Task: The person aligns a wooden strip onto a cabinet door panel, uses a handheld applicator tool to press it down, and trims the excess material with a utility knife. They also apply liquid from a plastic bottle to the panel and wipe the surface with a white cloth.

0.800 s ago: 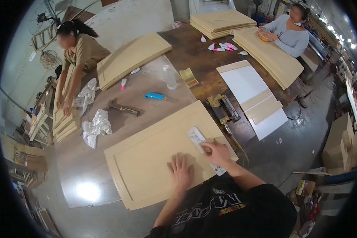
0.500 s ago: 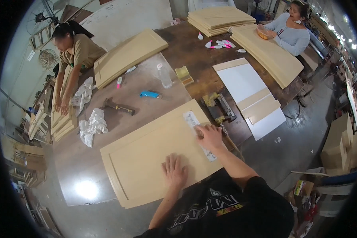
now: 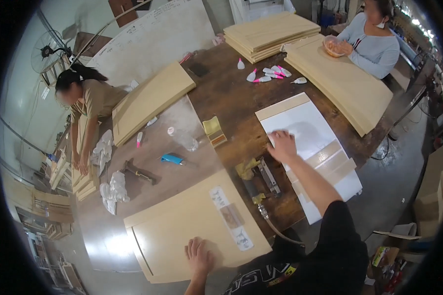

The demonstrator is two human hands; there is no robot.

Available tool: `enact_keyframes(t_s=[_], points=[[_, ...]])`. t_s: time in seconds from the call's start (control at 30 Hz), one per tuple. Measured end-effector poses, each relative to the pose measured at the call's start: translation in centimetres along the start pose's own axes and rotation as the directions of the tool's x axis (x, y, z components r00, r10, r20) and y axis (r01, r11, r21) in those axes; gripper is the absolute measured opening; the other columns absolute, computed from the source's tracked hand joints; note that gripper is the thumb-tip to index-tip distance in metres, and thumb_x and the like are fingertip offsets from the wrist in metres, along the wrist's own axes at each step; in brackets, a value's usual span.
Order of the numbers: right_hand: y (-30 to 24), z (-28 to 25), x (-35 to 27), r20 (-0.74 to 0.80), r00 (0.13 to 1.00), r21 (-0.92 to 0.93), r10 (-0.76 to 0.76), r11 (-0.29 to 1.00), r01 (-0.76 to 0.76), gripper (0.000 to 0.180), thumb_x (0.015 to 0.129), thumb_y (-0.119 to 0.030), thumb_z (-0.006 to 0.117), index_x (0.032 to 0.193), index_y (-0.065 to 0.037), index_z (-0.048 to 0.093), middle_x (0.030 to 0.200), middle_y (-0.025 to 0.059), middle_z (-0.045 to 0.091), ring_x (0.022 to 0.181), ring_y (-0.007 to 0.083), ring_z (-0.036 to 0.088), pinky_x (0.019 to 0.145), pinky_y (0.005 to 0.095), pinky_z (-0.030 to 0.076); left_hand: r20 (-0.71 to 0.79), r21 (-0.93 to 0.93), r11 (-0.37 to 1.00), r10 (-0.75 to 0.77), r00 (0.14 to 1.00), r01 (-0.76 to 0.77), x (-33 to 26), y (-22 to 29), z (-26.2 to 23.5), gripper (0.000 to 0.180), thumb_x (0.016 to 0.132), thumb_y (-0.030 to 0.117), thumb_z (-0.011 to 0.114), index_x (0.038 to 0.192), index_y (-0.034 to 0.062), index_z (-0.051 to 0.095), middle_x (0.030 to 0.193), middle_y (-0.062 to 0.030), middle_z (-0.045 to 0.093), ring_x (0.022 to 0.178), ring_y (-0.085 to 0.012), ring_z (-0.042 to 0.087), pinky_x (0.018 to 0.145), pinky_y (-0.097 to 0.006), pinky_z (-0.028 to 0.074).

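My left hand lies with fingers spread on a pale wooden panel at the table's near edge. A white strip with handwriting is stuck across that panel, its middle part brown. Farther right, my right hand rests fingers down on a white board, close to its left edge, and grips nothing that I can see. Pale wooden strips lie across the board. Between panel and board sits a staple gun with yellow wrapping on its handle and an air hose.
Stacks of wooden panels stand at the back, far left and right. A hammer, blue cutter, plastic bottle and several glue bottles lie about. One person leans at the left; another holds an orange bowl.
My right hand has left the white strip on the panel and moved right onto the white board. My left hand stays on the panel. The whole view has shifted.
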State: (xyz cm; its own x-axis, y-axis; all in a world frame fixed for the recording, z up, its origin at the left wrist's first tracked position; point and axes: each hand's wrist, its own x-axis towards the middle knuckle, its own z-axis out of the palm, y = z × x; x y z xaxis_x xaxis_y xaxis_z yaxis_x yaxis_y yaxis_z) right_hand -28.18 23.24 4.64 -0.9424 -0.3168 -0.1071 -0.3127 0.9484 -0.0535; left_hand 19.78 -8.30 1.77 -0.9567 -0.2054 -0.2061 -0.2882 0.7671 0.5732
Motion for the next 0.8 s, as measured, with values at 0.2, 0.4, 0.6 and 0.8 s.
enact_keyframes(t_s=[0.2, 0.4, 0.6, 0.8], points=[[2.6, -6.7, 12.8, -0.138, 0.990, -0.265, 0.023, 0.962, -0.059, 0.065, 0.083, -0.028, 0.077, 0.145, -0.021, 0.058, 0.159, 0.0085, 0.044, 0.153, 0.0364, 0.031, 0.123, 0.0617, 0.027, -0.166, 0.022, 0.996, 0.083, 0.983, -0.081, -0.8, -4.1, -0.2, 0.055, 0.085, 0.029, 0.064, 0.137, 0.0118, 0.058, 0.151, -0.0193, 0.053, 0.141, -0.0459, 0.047, 0.117, -0.067, 0.031], [5.3, -12.6, 11.2, 0.014, 0.999, -0.291, -0.040, 0.956, 0.043, 0.060, 0.079, -0.029, 0.078, 0.135, -0.018, 0.062, 0.155, 0.0078, 0.048, 0.152, 0.0345, 0.035, 0.125, 0.0636, 0.023, -0.147, 0.091, 0.986, 0.153, 0.977, -0.141, 2.0, -6.8, -0.1, 0.057, 0.089, 0.034, 0.058, 0.140, 0.0102, 0.056, 0.152, -0.0217, 0.051, 0.142, -0.0464, 0.046, 0.119, -0.066, 0.029], [2.5, -12.2, 7.3, -0.182, 0.970, 0.143, -0.161, 0.972, 0.188, 0.059, 0.077, -0.027, 0.081, 0.132, -0.014, 0.064, 0.124, 0.0095, 0.068, 0.117, 0.0297, 0.065, 0.103, 0.0509, 0.049, -0.112, 0.134, 0.977, 0.179, 0.977, -0.164, 2.6, -8.4, -2.4, 0.055, 0.090, 0.031, 0.057, 0.141, 0.0083, 0.055, 0.151, -0.0245, 0.050, 0.141, -0.0481, 0.045, 0.119, -0.066, 0.029], [-7.3, -11.5, 2.1, -0.033, 0.921, 0.999, 0.387, 0.006, 0.033, 0.040, 0.094, -0.019, 0.069, 0.130, -0.006, 0.059, 0.103, 0.0080, 0.065, 0.086, 0.0191, 0.068, 0.067, 0.0352, 0.056, -0.033, 0.016, 0.997, 0.074, 0.997, -0.073, 7.1, -3.1, -6.3, 0.050, 0.096, 0.025, 0.061, 0.140, 0.0027, 0.057, 0.143, -0.0228, 0.058, 0.138, -0.0438, 0.050, 0.117, -0.060, 0.033]])
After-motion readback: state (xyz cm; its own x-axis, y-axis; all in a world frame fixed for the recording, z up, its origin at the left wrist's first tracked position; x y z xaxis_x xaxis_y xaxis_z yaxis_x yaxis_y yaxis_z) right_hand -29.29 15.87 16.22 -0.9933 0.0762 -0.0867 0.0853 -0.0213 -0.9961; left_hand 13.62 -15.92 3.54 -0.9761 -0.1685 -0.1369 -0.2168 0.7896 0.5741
